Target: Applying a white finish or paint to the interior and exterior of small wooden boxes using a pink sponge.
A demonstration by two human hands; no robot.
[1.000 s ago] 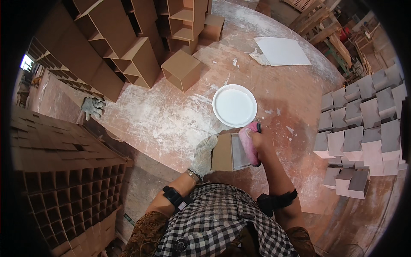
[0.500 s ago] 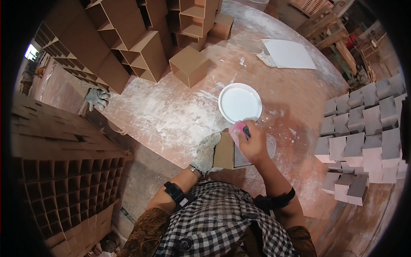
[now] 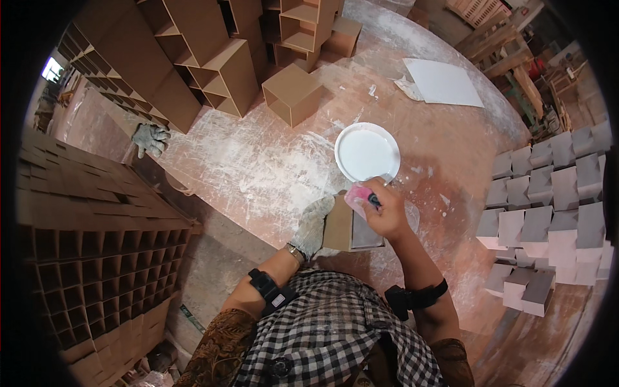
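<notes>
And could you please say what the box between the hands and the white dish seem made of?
Box: probably matte cardboard or fibreboard, from its dull, flat brown side. Dish: perhaps smooth plastic, from its even, rounded rim; coated metal possible.

left hand (image 3: pixel 313 224) against box (image 3: pixel 338 227), right hand (image 3: pixel 388 214) gripping tool (image 3: pixel 356 194)

Brown box (image 3: pixel 338 227) (one face grey), pink pad (image 3: pixel 355 195) near far edge

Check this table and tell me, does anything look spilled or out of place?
Two things. White splotches dot the table right of the round white tub, like drips. A lone grey glove lies at the table's left edge, seemingly stray, since the left hand wears one and the right hand is bare.
</notes>
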